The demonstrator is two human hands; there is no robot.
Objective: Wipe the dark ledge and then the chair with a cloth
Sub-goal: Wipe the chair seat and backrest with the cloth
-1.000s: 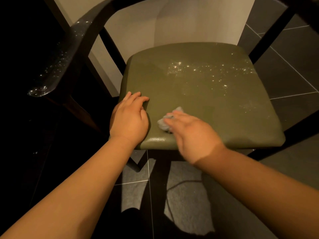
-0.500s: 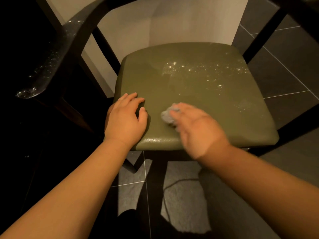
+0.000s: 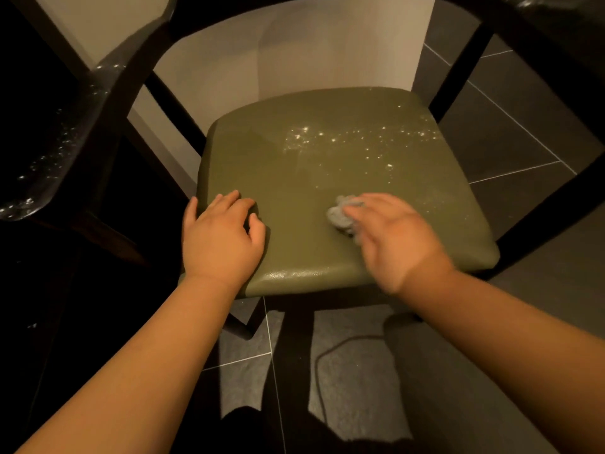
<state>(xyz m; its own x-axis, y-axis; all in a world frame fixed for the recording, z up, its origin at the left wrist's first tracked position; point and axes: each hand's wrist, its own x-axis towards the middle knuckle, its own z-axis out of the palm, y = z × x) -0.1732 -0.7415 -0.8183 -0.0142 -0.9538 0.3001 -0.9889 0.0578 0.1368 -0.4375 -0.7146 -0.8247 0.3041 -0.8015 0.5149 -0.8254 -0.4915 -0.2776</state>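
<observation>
1. The right hand (image 3: 393, 237) has the cloth (image 3: 343, 214) bunched under its fingers on the front middle of the seat (image 3: 278, 178). The hand is blurred, so I cannot tell whether its grip pinches the wad or only presses it flat. If it only presses, a fast stroke could leave the cloth behind.
2. The left hand (image 3: 219, 237) rests on the seat's front left corner, fingers loosely bent, holding nothing. It looks to be bracing the chair. If it lifts, hard strokes may shove the chair over the floor (image 3: 523, 142).
3. The pale specks (image 3: 360, 139) lie towards the back and right of the seat, well apart from the cloth. Short strokes near the front would miss them. A wad that small may just smear them or push them off onto the floor.
4. The left armrest (image 3: 75, 136) is speckled too and sits in deep shadow. It is easy to skip.
5. A cable (image 3: 324, 371) lies on the floor under the front edge, and a foot could catch it.
</observation>
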